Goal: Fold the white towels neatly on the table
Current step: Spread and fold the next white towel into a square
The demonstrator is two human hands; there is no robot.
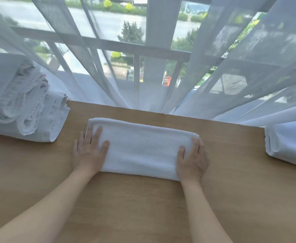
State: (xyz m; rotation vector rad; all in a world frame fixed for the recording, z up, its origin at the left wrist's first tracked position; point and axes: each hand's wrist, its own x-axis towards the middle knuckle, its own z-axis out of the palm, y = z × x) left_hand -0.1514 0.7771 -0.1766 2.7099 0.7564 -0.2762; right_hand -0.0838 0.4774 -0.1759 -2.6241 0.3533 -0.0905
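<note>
A white towel (140, 148), folded into a long narrow rectangle, lies flat on the wooden table (143, 207) just ahead of me. My left hand (89, 151) rests palm down on its left end, fingers spread, partly on the table. My right hand (192, 158) lies flat over its right end, the fingers curving around the edge. Neither hand lifts the cloth. A stack of folded white towels (24, 109) stands at the table's left side. Another folded white towel (287, 146) sits at the right edge.
Sheer white curtains (213, 67) hang behind the table's far edge and brush it. A window with a railing (126, 46) shows through them. Bare wood stretches between me and the towel.
</note>
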